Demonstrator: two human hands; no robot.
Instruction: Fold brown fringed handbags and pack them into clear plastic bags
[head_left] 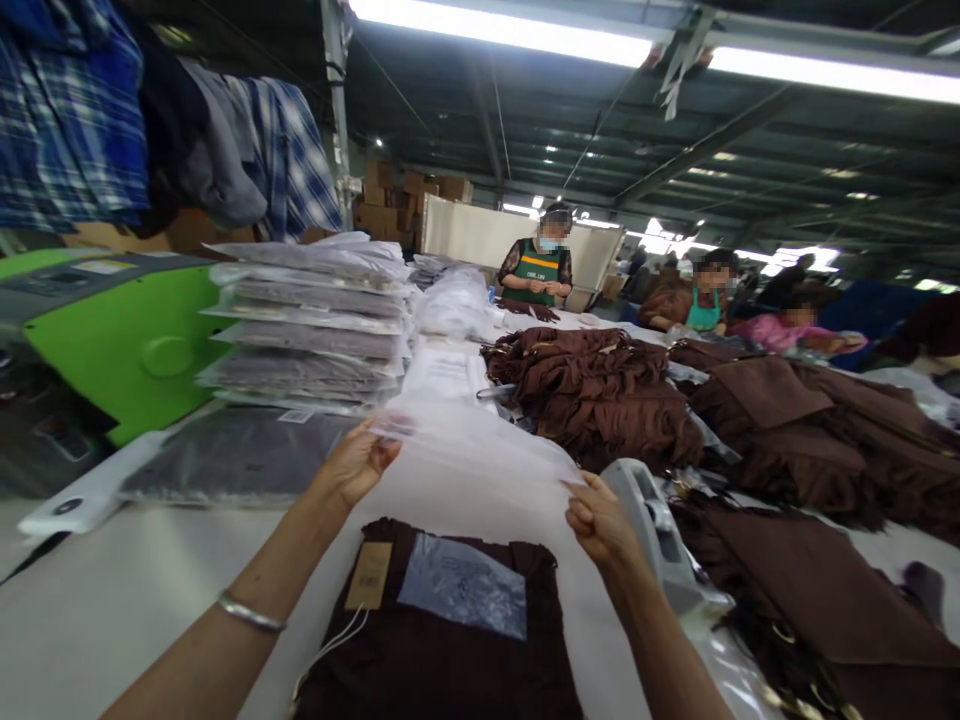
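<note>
My left hand pinches one corner of a thin, translucent plastic bag. The opposite corner is between the fingers of my right hand, so the bag is stretched between both hands above the white table. Below it, close to me, lies a folded dark brown garment. On the garment rest a tan tag with white strings and a small clear packet.
Stacked bagged garments stand at the left beside a green machine. Brown garments are piled on the right, near a grey tape dispenser. A person in a green apron stands across the table, with others further right.
</note>
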